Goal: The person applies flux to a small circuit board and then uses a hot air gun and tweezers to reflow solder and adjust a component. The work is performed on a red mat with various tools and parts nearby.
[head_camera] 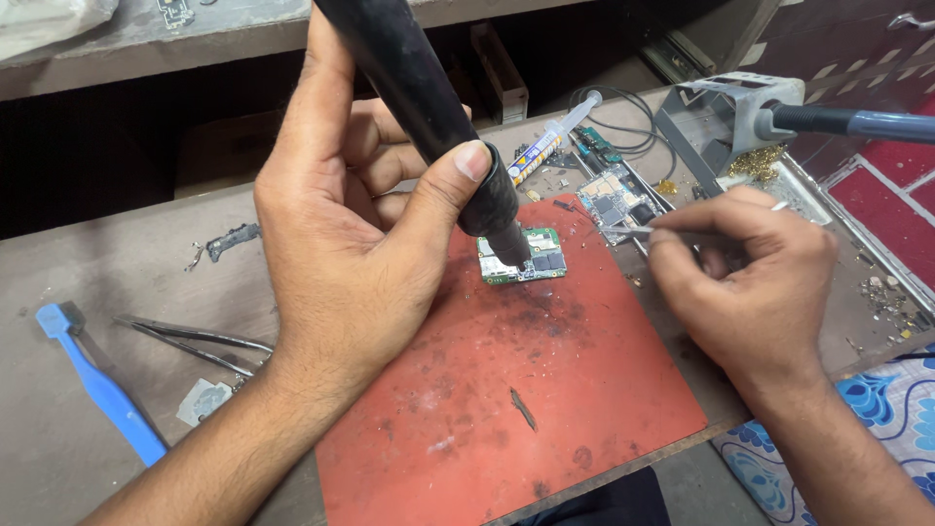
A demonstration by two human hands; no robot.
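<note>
The left hand [341, 234] is wrapped tight around a black hot-air tool [429, 107]. Its tip points down at a small green circuit board [526, 258] on the red mat [506, 390]. The right hand [745, 282] pinches thin tweezers [623, 230] just beside the board. A syringe [550, 141] lies behind, a blue tool [97, 385] far left.

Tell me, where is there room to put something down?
The near half of the red mat, below the small green circuit board, is bare except one dark sliver. It is crowded behind the board: a syringe, another board and the iron stand.
</note>
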